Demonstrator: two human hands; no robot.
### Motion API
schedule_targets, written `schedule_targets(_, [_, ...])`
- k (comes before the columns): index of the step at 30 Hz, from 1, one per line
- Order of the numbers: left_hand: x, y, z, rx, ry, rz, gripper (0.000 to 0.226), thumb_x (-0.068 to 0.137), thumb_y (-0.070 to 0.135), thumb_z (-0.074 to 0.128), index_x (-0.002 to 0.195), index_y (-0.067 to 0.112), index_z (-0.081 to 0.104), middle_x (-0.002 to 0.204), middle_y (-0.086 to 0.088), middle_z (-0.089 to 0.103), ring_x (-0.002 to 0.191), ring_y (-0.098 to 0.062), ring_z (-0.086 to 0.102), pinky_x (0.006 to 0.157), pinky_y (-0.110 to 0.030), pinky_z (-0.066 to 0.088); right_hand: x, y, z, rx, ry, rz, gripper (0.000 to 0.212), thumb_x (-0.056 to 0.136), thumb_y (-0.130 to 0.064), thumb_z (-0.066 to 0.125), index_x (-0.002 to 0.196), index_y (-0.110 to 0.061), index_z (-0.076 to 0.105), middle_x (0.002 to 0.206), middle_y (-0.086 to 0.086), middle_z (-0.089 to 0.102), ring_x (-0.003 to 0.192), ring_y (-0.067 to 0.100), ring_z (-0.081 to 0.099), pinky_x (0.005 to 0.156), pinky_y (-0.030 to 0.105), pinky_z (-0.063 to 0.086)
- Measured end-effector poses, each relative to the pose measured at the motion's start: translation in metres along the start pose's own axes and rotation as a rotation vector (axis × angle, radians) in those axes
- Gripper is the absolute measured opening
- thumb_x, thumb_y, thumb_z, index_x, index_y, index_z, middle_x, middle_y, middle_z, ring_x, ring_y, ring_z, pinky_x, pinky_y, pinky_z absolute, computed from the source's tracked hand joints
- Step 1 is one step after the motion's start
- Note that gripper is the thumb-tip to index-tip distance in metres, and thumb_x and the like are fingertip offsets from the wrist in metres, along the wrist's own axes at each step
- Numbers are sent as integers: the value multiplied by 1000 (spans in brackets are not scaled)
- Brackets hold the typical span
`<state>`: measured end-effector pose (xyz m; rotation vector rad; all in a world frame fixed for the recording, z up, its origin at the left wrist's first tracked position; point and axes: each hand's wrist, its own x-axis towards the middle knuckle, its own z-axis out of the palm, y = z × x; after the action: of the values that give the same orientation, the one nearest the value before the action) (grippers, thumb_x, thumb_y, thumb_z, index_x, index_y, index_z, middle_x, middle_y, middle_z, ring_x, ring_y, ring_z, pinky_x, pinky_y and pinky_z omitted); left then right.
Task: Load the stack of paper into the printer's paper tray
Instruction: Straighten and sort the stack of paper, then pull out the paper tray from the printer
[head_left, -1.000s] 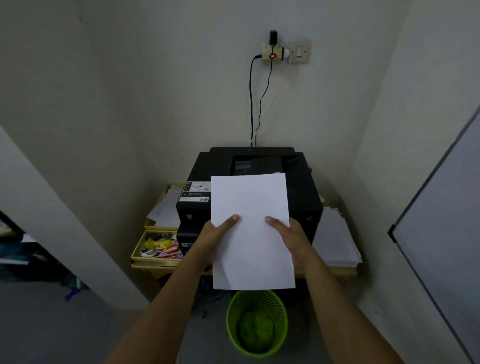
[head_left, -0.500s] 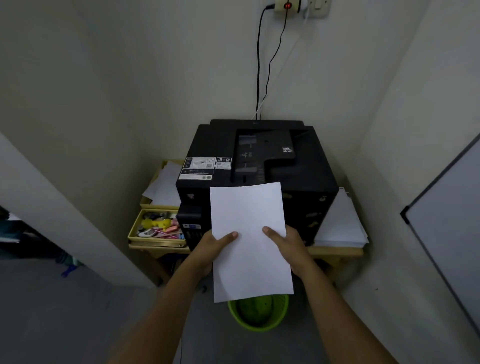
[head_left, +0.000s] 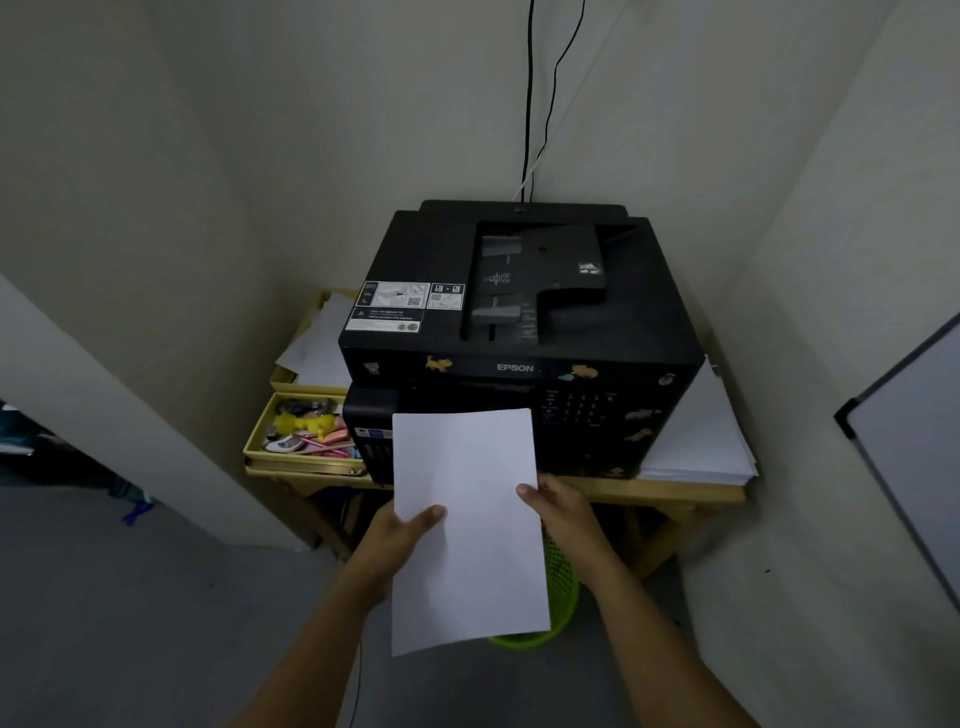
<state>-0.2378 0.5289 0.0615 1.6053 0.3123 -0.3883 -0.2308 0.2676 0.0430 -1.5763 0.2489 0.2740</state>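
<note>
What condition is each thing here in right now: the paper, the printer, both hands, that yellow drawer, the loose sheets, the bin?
Stack of paper: held before the printer, not loaded.
Left hand: grips the stack's left edge.
Right hand: grips its right edge.
Epson printer: top lid shut, cables attached behind.
Yellow drawer: open, full of small items.
Loose sheets: piled right of the printer.
Green bin: upright under the table.

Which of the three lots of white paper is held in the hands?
The stack of paper before the printer, gripped by both hands; the others lie on the table.
</note>
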Motion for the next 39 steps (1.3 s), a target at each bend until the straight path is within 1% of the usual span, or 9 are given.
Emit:
schedule_targets(3, [3,-17,-7,44,51,-3,29,94,30,77,121,28,66,114,0,77,104,-22,74,76,-30,60,19,19,-6,-19,32,45,17,106,-33,68,112,-20,77,111,-2,81,106,21,77,86,37,66])
schedule_targets(7, [10,-41,-19,119,85,-1,37,93,35,76,126,21,67,111,-5,77,98,-23,76,78,-38,63,47,44,-10,81,70,56,16,107,-29,67,116,-19,76,119,4,80,105,22,80,86,41,67])
schedule_targets(11, [16,-65,-27,128,131,4,29,95,29,75,121,18,70,99,-4,81,86,-22,80,71,-40,65,73,62,-9,255,160,60,18,108,-22,66,122,-15,74,118,3,82,111,22,79,91,39,66])
schedule_targets(17, [27,-98,-33,39,217,-64,38,90,33,81,123,18,72,105,-6,82,93,-31,79,84,-56,64,109,77,6,624,249,92,40,100,-21,77,137,-10,67,129,9,78,119,22,76,105,35,59])
schedule_targets(22, [27,-106,-31,-48,286,-127,37,88,33,83,119,14,72,105,-10,80,96,-35,75,82,-49,61,128,84,27,808,288,73,44,99,-25,79,135,-6,64,127,15,78,118,24,77,109,39,58])
schedule_targets(25, [26,-104,-33,-79,299,-145,35,88,35,83,116,17,73,105,-8,80,96,-35,74,82,-49,60,132,86,41,861,336,34,44,98,-22,79,132,0,62,128,19,76,118,26,77,111,42,57])
schedule_targets(30, [27,-98,-37,-108,304,-134,40,88,34,83,122,17,70,112,-6,78,100,-34,72,85,-50,59,136,79,58,952,403,43,42,99,-21,78,134,-7,60,134,17,70,126,28,72,114,41,56])
schedule_targets(36, [26,-95,-43,-104,299,-109,50,87,36,83,131,19,68,117,-7,77,104,-36,72,97,-62,58,140,80,65,1005,421,59,48,99,-22,78,140,-6,58,138,17,66,129,27,68,115,40,54])
schedule_targets(39, [26,-96,-44,-114,297,-99,42,87,35,83,125,23,70,116,-6,78,104,-36,72,98,-62,57,142,79,68,1003,426,64,29,99,-23,77,124,-15,63,135,15,66,126,25,67,115,38,54])
